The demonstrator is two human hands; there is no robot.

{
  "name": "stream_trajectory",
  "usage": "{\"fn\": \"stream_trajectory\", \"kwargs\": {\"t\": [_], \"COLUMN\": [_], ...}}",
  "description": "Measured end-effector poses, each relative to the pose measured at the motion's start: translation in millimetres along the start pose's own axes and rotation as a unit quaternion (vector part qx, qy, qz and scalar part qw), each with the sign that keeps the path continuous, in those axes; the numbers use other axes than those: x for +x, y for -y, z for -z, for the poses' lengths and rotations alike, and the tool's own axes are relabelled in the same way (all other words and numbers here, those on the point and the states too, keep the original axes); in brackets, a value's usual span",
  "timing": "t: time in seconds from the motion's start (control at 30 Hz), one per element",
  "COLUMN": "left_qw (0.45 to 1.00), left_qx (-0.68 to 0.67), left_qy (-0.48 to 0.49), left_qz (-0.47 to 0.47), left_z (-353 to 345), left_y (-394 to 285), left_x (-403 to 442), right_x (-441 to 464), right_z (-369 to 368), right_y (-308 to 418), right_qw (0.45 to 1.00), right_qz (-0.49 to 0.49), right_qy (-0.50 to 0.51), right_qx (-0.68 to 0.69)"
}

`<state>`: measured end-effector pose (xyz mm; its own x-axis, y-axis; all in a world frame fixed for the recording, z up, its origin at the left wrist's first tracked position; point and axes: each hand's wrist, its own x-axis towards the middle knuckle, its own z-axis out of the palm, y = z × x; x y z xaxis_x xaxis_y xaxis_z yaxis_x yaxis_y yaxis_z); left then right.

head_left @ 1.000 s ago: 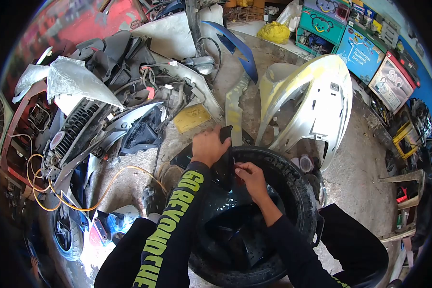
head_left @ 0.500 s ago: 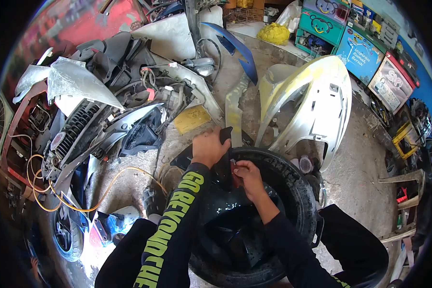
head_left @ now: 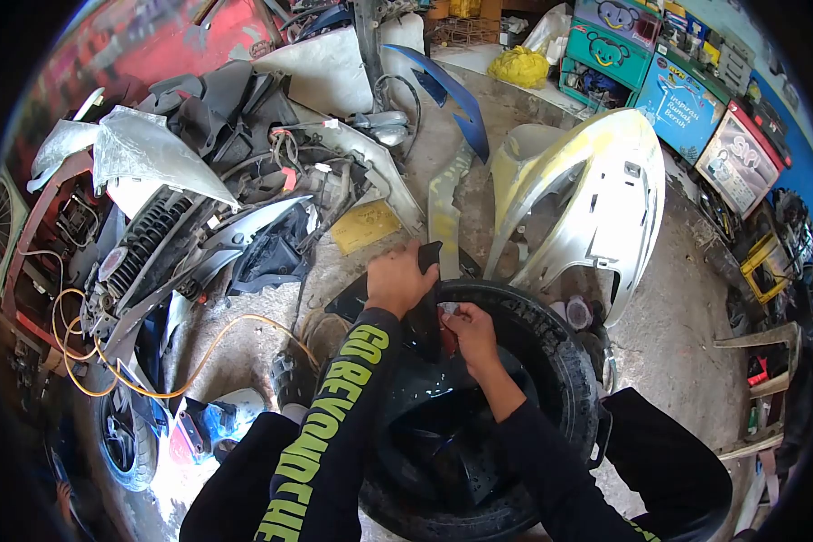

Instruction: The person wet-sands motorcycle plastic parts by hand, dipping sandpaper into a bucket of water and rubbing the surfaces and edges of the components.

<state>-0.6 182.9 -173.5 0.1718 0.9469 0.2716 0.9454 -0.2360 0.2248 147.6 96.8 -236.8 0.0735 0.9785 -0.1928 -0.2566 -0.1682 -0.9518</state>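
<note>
Below me stands a round black tub [head_left: 565,361] with dark water in it and dark pieces under the surface. My left hand [head_left: 399,280] is wrapped round the upper end of a black plastic panel [head_left: 422,330], which it holds over the tub's far left rim. Pinched between the fingers of my right hand [head_left: 471,332] is a small red and whitish piece [head_left: 447,336], pressed against the panel's right side. Its exact shape is partly hidden by the fingers.
A silver and yellow fairing [head_left: 623,199] lies beyond the tub at the right. Motorcycle parts [head_left: 154,235] and an orange hose [head_left: 212,348] fill the left. A blue panel [head_left: 452,95] lies ahead, and a wooden frame [head_left: 768,339] stands at the far right.
My right hand has shifted slightly along the panel's side with the red piece. My left hand keeps its hold on the panel. The whole view has moved a little.
</note>
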Motion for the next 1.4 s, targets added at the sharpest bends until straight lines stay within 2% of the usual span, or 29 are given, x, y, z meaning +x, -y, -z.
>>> {"fn": "stream_trajectory", "kwargs": {"t": [0.07,0.13,0.17,0.23,0.27,0.33,0.47,0.57,0.63,0.83,1.07,1.4], "left_qw": [1.000,1.000,1.000,1.000,1.000,1.000,1.000,1.000,1.000,1.000,1.000,0.999], "left_qx": [0.003,-0.001,-0.004,-0.010,-0.015,-0.006,0.001,-0.014,-0.005,-0.002,-0.016,-0.019], "left_qy": [-0.001,-0.001,-0.001,-0.001,-0.002,0.002,0.007,-0.012,-0.007,0.012,0.013,0.031], "left_qz": [0.000,-0.001,-0.002,-0.002,-0.003,0.000,0.003,-0.012,-0.010,-0.003,-0.001,0.005], "left_z": [-0.5,-0.1,0.0,-0.9,-1.2,2.0,3.1,-1.0,0.9,1.9,0.9,3.4], "left_y": [-0.2,-0.2,-0.1,0.6,1.0,-1.1,-1.7,1.3,-1.3,0.6,0.5,2.6], "left_x": [0.3,0.2,-0.2,0.5,0.7,-0.2,-0.6,-0.4,-0.8,1.4,2.1,3.7], "right_x": [2.1,-1.3,-3.7,-9.8,-13.0,-19.9,-18.6,-16.7,-14.0,-9.9,-19.2,-14.5], "right_z": [0.3,-5.0,-7.4,-11.2,-12.1,-14.7,-9.4,-8.8,-10.6,-17.4,-12.6,-11.3], "right_y": [-6.0,-3.9,-3.1,-1.4,0.0,5.1,-10.5,-10.2,-9.3,-5.3,-8.1,-8.9], "right_qw": [0.999,0.982,0.982,0.952,0.952,0.980,0.985,0.979,0.965,0.944,0.941,0.969], "right_qz": [0.028,0.042,0.042,0.116,0.116,0.012,0.018,0.021,0.061,0.110,0.085,0.080], "right_qy": [-0.015,-0.090,-0.089,-0.122,-0.122,-0.124,-0.128,-0.136,-0.149,-0.194,-0.190,-0.141], "right_qx": [-0.020,-0.160,-0.160,-0.255,-0.255,-0.155,-0.114,-0.150,-0.205,-0.241,-0.267,-0.188]}}
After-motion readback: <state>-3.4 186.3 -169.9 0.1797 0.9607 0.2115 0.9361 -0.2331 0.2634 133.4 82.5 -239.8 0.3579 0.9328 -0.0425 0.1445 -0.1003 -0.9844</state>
